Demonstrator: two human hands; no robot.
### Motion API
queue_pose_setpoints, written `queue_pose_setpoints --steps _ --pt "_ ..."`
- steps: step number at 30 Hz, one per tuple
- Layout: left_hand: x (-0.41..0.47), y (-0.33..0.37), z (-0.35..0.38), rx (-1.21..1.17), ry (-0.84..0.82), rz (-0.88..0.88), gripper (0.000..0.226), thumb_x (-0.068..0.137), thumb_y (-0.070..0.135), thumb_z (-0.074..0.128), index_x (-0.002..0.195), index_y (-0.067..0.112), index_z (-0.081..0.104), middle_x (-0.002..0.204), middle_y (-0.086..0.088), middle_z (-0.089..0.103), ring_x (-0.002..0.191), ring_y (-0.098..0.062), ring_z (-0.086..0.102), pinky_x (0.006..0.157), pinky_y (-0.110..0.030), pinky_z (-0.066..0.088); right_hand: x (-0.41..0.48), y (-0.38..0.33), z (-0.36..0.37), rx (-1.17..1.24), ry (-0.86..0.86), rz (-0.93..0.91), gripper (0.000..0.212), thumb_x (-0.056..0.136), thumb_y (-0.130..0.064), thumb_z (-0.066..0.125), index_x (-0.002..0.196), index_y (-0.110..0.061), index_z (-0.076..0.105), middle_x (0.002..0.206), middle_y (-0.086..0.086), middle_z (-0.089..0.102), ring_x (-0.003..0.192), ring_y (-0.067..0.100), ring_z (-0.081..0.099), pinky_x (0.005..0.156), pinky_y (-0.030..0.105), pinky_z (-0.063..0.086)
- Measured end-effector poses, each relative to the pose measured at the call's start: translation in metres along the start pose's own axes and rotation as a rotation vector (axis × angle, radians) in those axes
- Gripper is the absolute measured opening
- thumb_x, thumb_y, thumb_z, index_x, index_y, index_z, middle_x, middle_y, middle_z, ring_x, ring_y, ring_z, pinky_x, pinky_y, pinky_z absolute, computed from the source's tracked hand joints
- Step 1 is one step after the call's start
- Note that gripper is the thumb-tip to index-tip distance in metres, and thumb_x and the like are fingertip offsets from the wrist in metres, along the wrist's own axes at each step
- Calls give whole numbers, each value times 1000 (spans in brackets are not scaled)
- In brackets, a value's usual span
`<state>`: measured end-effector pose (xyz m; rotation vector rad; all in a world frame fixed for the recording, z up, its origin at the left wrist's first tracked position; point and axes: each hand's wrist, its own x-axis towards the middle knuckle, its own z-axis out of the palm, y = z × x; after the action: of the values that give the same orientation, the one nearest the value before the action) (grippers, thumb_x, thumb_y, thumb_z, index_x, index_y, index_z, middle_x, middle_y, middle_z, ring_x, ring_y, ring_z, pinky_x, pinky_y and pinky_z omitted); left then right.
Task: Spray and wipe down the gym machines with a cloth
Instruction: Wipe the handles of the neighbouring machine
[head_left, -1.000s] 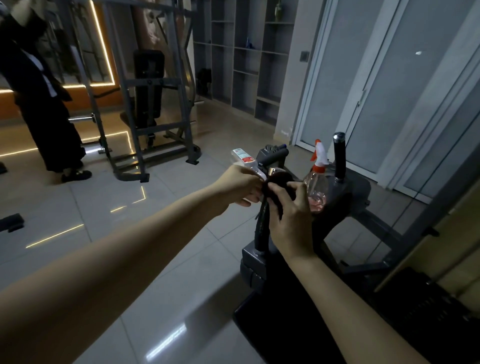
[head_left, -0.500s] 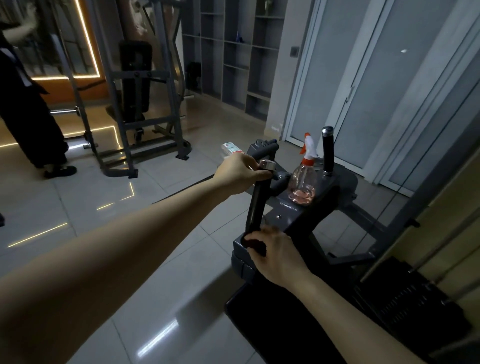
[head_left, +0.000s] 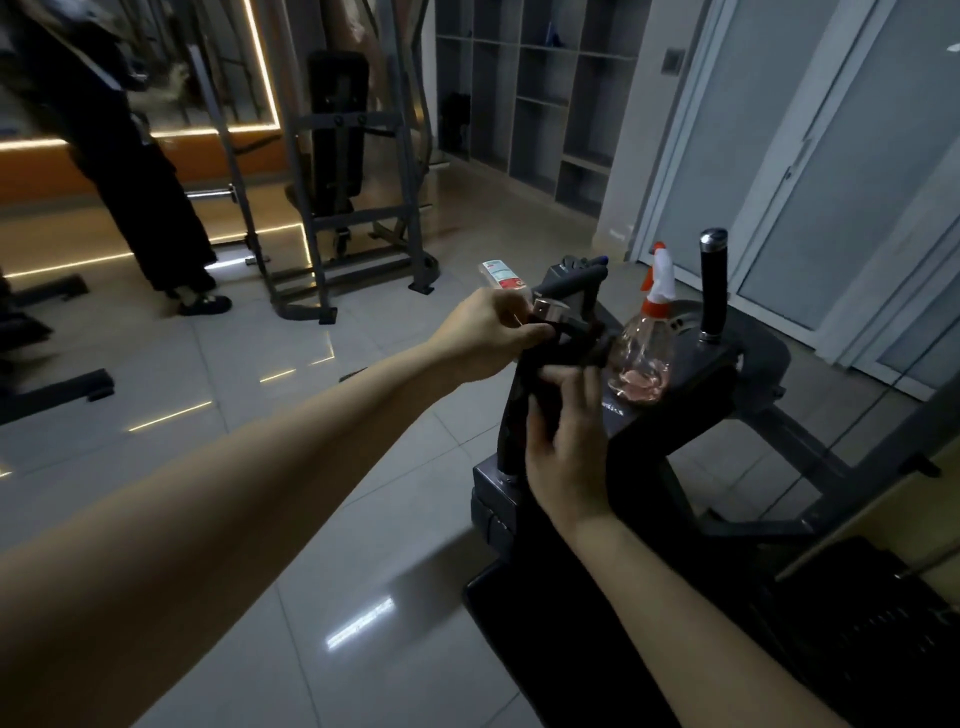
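Pale floor tiles (head_left: 322, 509) and a steel rack (head_left: 332, 218) at twelve o'clock lie behind the work, with another person (head_left: 135, 171) in dark clothes at ten o'clock. The right hand's fingers (head_left: 569, 382) curl round the upper shaft of the near handle (head_left: 511, 431), pinching a dark cloth (head_left: 574, 347) against it; cloth and black grip are hard to tell apart in this light. The right hand (head_left: 566, 447) was down at the handle's base half a second ago and has now slid back up. I read this as a repeated up-and-down wiping stroke, so this grip is probably nearly done. The left hand (head_left: 491, 332), at ten o'clock from the right, has its fingers wrapped round the handle's top just under the chrome cap (head_left: 545, 310), steadying it as before. The spray bottle (head_left: 641, 358) stands untouched at two o'clock on the machine's dark console (head_left: 727, 364), beside the second handle (head_left: 712, 280), which likely comes next.
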<state>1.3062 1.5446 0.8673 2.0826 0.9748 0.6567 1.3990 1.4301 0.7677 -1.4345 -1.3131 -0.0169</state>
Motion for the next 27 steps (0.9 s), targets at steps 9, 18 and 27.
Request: queue_pose_setpoints --steps 9,18,27 --pt "-13 11 11 -7 91 -102 22 95 27 71 104 7 70 90 -5 71 72 -9 68 57 -13 51 -38 38 -27 -226 -477 -204 18 86 -39 52 99 -28 57 94 -5 66 74 15 67 62 21 45" --pt "-22 22 21 9 195 -195 24 96 31 69 109 11 71 98 -8 70 87 -22 69 78 -35 56 69 16 -64 438 -86 87 28 93 -15 63 118 -19 50 111 1 58 99 -5 58 73 9 49" --pt "-30 36 37 10 290 -250 24 100 26 63 115 8 68 95 -3 64 86 -19 64 75 -30 53 1 41 -23 200 -340 1 24 92 -7 57 114 -10 49 108 6 59 91 21 58 72 24 44"
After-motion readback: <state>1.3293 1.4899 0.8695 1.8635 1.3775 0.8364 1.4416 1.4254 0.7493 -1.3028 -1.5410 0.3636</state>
